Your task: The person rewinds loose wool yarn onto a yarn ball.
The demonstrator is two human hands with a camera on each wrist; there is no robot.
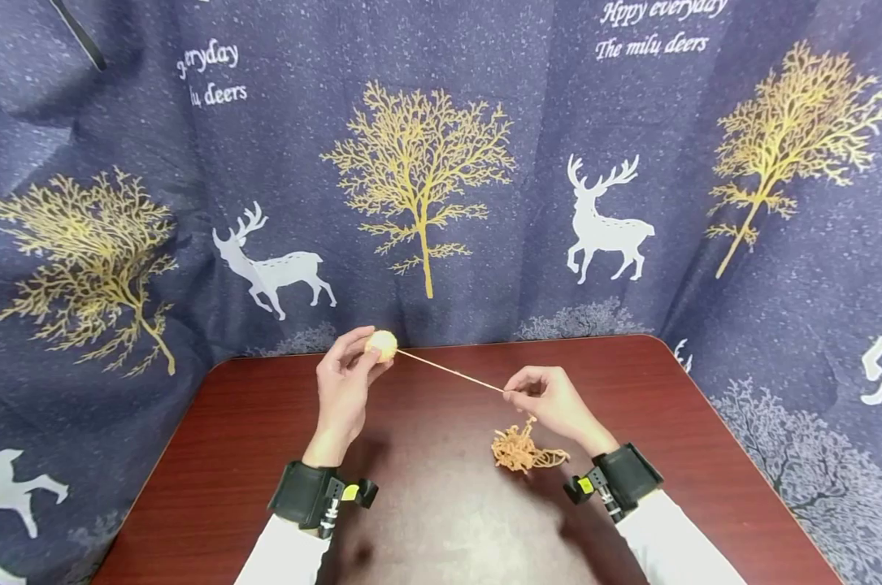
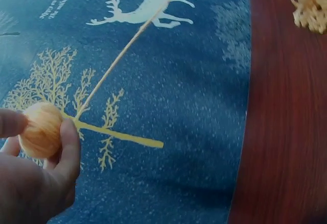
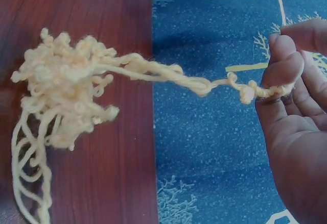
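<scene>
My left hand (image 1: 344, 388) grips a small pale-yellow ball of yarn (image 1: 381, 345), thumb and fingers on its sides, raised over the far part of the table. From the ball a single strand of yarn (image 1: 451, 372) runs taut, sloping down to my right hand (image 1: 553, 404). The right thumb and fingers pinch that strand. Below the right hand, a tangled heap of the same yarn (image 1: 517, 449) lies on the table. In the right wrist view a kinked, twisted length of yarn (image 3: 196, 84) stretches from the heap up into the right fingers.
The dark red-brown wooden table (image 1: 228, 455) has rounded far corners. Behind it hangs a blue curtain (image 1: 462, 268) printed with deer and golden trees, close to the far edge. A black strap with a small camera sits on each wrist.
</scene>
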